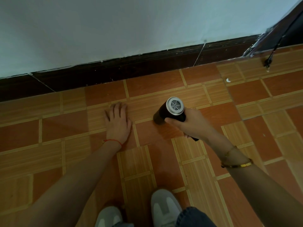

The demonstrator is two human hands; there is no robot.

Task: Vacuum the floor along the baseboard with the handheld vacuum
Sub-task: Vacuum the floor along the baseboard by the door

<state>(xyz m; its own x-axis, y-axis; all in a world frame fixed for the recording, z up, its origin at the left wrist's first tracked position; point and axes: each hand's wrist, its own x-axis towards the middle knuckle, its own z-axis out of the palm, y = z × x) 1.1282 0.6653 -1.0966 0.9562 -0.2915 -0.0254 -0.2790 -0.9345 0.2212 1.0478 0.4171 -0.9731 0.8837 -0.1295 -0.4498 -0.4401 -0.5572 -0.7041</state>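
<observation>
My right hand [191, 124] grips the handheld vacuum [165, 112], a short black cylinder with a silver vented end cap facing up at me. Its dark nose points down and left at the orange tiled floor [164, 89], a tile's width short of the dark brown baseboard [131, 69]. My left hand [118, 122] lies flat on the floor, palm down and fingers spread, left of the vacuum and apart from it. A red string circles the left wrist, bracelets the right.
A pale wall [114, 27] rises above the baseboard. At the far right a dark doorframe [278, 30] meets the wall, with a black cord [268, 60] hanging to the floor. A white scrap [228, 80] lies on the tiles. My grey shoes [165, 208] are at the bottom.
</observation>
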